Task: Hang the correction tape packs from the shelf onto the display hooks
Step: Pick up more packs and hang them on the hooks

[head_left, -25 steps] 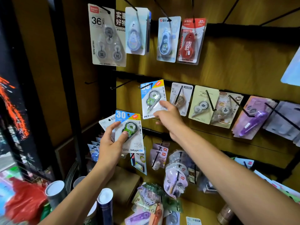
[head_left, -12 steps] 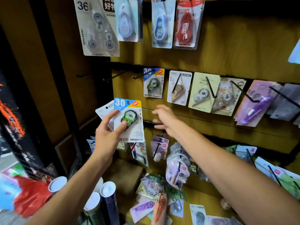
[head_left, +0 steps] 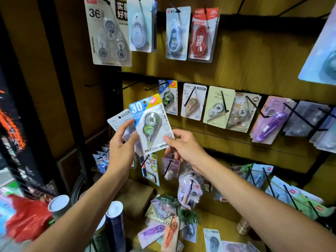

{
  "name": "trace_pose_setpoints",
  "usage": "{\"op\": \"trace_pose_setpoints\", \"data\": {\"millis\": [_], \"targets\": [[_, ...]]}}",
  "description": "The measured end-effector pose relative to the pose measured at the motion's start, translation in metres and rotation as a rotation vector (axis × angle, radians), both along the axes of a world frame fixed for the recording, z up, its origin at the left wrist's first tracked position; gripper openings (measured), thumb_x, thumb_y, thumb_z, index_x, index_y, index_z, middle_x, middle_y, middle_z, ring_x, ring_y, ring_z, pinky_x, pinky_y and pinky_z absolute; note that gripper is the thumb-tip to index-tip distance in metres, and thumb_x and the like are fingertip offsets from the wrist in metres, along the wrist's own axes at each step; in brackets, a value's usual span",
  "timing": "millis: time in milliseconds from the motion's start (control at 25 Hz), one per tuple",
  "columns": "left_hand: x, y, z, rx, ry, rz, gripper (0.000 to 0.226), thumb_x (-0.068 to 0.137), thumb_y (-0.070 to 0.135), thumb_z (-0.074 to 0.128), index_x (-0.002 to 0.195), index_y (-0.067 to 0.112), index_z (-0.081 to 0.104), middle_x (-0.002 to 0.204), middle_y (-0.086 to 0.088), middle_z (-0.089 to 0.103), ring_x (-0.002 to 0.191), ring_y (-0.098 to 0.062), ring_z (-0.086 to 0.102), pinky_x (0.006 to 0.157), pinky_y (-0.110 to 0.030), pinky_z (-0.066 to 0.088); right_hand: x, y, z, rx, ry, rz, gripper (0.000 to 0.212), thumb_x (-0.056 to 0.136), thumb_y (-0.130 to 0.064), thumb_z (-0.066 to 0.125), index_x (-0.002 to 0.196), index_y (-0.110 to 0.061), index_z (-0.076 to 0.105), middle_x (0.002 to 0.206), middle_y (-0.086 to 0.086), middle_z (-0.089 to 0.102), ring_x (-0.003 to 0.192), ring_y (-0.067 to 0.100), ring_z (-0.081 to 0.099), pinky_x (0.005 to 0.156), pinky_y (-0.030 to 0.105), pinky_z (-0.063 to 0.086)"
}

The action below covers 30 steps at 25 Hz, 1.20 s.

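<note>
Nearest the camera, two bare forearms reach up from the bottom edge toward a wooden display wall. Low between them, loose correction tape packs (head_left: 169,231) lie scattered on the shelf (head_left: 227,224), with white-capped tubes (head_left: 114,222) standing to the left of that pile and a red plastic bag (head_left: 27,220) further left. Above the pile, the left hand (head_left: 121,151) has its fingers curled round a small fan of carded packs, thumb laid across the front; the rear white pack (head_left: 118,118) peeks out to the upper left of the front one. The front one is a blue-and-yellow correction tape pack (head_left: 151,124) marked "30", tilted with its top leaning left, and it is held by both hands: the right hand (head_left: 183,148) pinches its lower right corner between thumb and fingers. Just behind and above this pack, a matching "30" pack (head_left: 168,97) already hangs on a black display hook (head_left: 154,86) of the middle rail, with bare hooks to its left. To the right of the hung pack, the same rail carries a white pack, a cream pack (head_left: 219,107) and purple packs (head_left: 271,120). Farther up, above the held pack, the top rail holds a grey "36" value pack (head_left: 107,33), two pale blue packs and a red pack (head_left: 201,35).
</note>
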State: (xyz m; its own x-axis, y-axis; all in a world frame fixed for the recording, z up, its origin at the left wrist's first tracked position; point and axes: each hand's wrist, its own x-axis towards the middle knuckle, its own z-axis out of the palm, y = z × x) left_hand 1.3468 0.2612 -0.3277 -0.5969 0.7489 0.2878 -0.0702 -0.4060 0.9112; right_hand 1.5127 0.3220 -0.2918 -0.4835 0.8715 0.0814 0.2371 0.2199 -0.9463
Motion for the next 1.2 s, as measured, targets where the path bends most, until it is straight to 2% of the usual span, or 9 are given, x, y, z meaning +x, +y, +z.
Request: {"op": "trace_pose_setpoints", "data": {"millis": [160, 360, 520, 600, 680, 760, 880, 1000, 1200], "targets": [[-0.003, -0.002, -0.001, -0.027, -0.003, 0.052, 0.044, 0.096, 0.005, 0.052, 0.115, 0.043, 0.063, 0.133, -0.004, 0.057, 0.116, -0.024, 0.062, 0.094, -0.055, 0.052, 0.0, -0.002, 0.016, 0.245, 0.03, -0.094, 0.008, 0.096, -0.023, 0.061, 0.092, -0.023, 0.068, 0.062, 0.005, 0.066, 0.042, 0.001, 0.05, 0.046, 0.021, 0.04], [-0.005, -0.009, 0.002, -0.04, 0.04, 0.087, 0.036, 0.097, 0.003, 0.052, 0.125, 0.025, 0.061, 0.127, 0.004, 0.058, 0.118, -0.018, 0.058, 0.099, -0.046, 0.051, -0.005, -0.005, 0.025, 0.338, -0.048, -0.214, 0.016, 0.095, -0.028, 0.06, 0.091, -0.017, 0.071, 0.057, 0.0, 0.066, 0.05, 0.005, 0.054, 0.054, 0.024, 0.04], [-0.006, -0.012, 0.0, -0.052, 0.064, 0.086, 0.035, 0.098, 0.004, 0.051, 0.123, 0.026, 0.062, 0.126, 0.01, 0.057, 0.12, -0.017, 0.056, 0.096, -0.041, 0.053, -0.011, -0.009, 0.03, 0.38, 0.003, -0.246, 0.008, 0.094, -0.025, 0.061, 0.099, -0.018, 0.062, 0.068, 0.002, 0.07, 0.048, 0.002, 0.056, 0.053, 0.021, 0.042], [-0.006, -0.013, 0.001, -0.051, 0.079, 0.087, 0.034, 0.098, 0.003, 0.051, 0.122, 0.024, 0.063, 0.129, 0.005, 0.057, 0.117, -0.015, 0.057, 0.086, -0.026, 0.056, -0.014, -0.007, 0.031, 0.401, 0.079, -0.288, 0.017, 0.093, -0.021, 0.061, 0.106, -0.024, 0.052, 0.08, 0.003, 0.071, 0.049, 0.003, 0.06, 0.05, 0.021, 0.046], [-0.006, -0.013, 0.002, -0.051, 0.073, 0.081, 0.033, 0.098, 0.003, 0.05, 0.123, 0.022, 0.063, 0.129, 0.002, 0.056, 0.111, -0.013, 0.059, 0.071, -0.016, 0.055, -0.02, 0.003, 0.028, 0.506, 0.071, -0.338, 0.022, 0.091, -0.021, 0.061, 0.104, -0.032, 0.047, 0.081, 0.003, 0.072, 0.057, 0.015, 0.066, 0.055, 0.035, 0.054], [-0.008, -0.01, 0.002, -0.052, 0.043, 0.068, 0.032, 0.098, 0.004, 0.051, 0.122, 0.022, 0.063, 0.127, 0.004, 0.057, 0.112, -0.017, 0.059, 0.072, -0.022, 0.057, -0.028, 0.016, 0.024, 0.581, 0.047, -0.374, 0.026, 0.09, -0.021, 0.06, 0.107, -0.037, 0.048, 0.089, 0.0, 0.072, 0.064, 0.023, 0.067, 0.063, 0.044, 0.056], [-0.013, -0.006, 0.002, -0.065, 0.032, 0.067, 0.032, 0.099, 0.006, 0.05, 0.124, 0.021, 0.062, 0.118, 0.012, 0.057, 0.109, -0.017, 0.061, 0.061, -0.023, 0.056, -0.038, 0.038, 0.023, 0.601, 0.023, -0.412, 0.018, 0.093, -0.02, 0.059, 0.107, -0.031, 0.059, 0.096, -0.003, 0.071, 0.076, 0.023, 0.069, 0.07, 0.038, 0.055], [-0.018, -0.003, 0.0, -0.07, 0.026, 0.06, 0.031, 0.099, 0.005, 0.05, 0.125, 0.018, 0.061, 0.125, 0.003, 0.055, 0.106, -0.018, 0.061, 0.049, -0.015, 0.051, -0.046, 0.062, 0.022, 0.463, -0.048, -0.425, 0.015, 0.096, -0.022, 0.056, 0.106, -0.03, 0.064, 0.104, -0.002, 0.068, 0.094, 0.022, 0.067, 0.071, 0.028, 0.047], [-0.031, 0.001, -0.007, -0.081, 0.062, 0.063, 0.045, 0.095, 0.005, 0.058, 0.129, 0.034, 0.055, 0.131, -0.003, 0.059, 0.113, -0.02, 0.063, 0.081, -0.04, 0.059, -0.058, 0.087, 0.027, 0.05, -0.036, -0.333, 0.062, 0.088, -0.021, 0.067, 0.144, -0.03, 0.043, 0.126, -0.006, 0.051, 0.11, 0.02, 0.055, 0.09, 0.038, 0.054]]}}
